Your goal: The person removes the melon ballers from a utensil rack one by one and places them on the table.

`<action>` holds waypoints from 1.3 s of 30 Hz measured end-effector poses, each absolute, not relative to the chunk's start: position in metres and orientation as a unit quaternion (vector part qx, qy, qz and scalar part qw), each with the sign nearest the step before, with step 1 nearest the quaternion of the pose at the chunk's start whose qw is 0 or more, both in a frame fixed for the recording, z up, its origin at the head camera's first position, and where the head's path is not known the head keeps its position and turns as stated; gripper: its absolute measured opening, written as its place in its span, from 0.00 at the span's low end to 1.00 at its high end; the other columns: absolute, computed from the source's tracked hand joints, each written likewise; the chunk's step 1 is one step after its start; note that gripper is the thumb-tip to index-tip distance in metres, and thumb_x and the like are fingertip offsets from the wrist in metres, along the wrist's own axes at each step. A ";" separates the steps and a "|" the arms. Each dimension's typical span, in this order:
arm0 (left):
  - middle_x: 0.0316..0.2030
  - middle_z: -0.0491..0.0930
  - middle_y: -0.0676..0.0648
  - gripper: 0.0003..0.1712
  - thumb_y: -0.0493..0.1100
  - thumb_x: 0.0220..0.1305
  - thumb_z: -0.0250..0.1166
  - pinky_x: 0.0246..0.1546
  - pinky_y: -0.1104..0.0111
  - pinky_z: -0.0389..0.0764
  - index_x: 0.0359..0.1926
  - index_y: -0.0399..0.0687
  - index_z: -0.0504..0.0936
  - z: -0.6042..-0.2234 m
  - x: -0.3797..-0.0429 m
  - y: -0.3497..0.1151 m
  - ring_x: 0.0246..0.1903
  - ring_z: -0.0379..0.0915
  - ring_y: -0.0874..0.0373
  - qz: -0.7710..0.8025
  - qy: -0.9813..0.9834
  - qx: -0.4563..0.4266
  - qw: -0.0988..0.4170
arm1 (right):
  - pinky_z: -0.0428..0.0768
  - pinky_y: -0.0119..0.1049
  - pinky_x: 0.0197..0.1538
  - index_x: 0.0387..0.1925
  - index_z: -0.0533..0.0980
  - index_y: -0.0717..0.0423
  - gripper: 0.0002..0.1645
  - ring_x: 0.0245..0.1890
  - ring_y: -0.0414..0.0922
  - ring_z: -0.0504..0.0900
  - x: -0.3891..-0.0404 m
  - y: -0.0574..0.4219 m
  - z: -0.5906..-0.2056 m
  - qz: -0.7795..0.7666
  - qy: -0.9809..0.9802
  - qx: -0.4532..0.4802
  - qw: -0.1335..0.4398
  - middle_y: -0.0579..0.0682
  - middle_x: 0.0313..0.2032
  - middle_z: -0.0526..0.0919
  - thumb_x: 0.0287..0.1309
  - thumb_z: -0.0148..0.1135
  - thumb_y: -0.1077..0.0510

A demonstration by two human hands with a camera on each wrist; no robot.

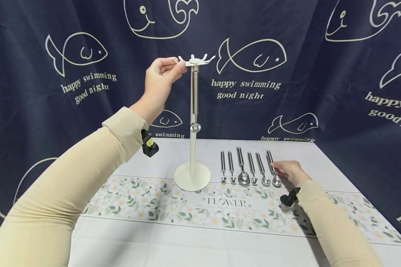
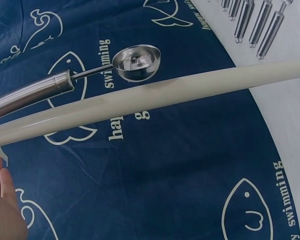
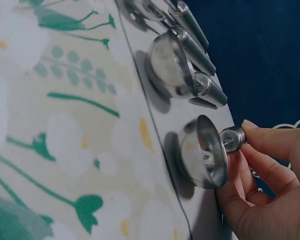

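A cream-white stand (image 1: pixel 192 152) with a round base carries a ring of hooks (image 1: pixel 200 61) on top. My left hand (image 1: pixel 160 79) pinches one of these hooks at the left between thumb and fingers. A steel scoop (image 1: pixel 195 94) hangs from the hook ring in front of the post, its bowl (image 2: pixel 137 62) lowest. On the table, my right hand (image 1: pixel 290 171) holds the handle of the rightmost scoop (image 1: pixel 270 162) with thumb and fingertips. In the right wrist view its round bowl (image 3: pixel 202 152) faces up beside the fingers (image 3: pixel 270 140).
Several more steel scoops of different sizes, such as the large one (image 1: pixel 243 177), lie in a row left of my right hand. A flower-printed runner (image 1: pixel 130 200) crosses the white table (image 1: pixel 147 237). Behind it hangs a dark blue fish-print curtain (image 1: pixel 247 111).
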State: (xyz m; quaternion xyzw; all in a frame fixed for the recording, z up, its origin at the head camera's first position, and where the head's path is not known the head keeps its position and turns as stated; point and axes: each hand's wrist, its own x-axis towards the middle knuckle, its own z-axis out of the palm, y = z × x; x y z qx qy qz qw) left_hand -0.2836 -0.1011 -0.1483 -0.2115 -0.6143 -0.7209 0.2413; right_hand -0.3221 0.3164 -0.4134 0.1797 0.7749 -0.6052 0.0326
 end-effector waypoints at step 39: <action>0.37 0.81 0.49 0.14 0.36 0.60 0.69 0.55 0.70 0.80 0.44 0.39 0.75 -0.148 -0.283 -0.099 0.40 0.84 0.57 -0.732 -0.602 -0.208 0.241 | 0.84 0.31 0.44 0.52 0.74 0.70 0.24 0.26 0.34 0.76 -0.332 0.321 -0.415 -0.518 0.832 0.183 0.076 0.38 0.23 0.77 0.57 0.66 0.60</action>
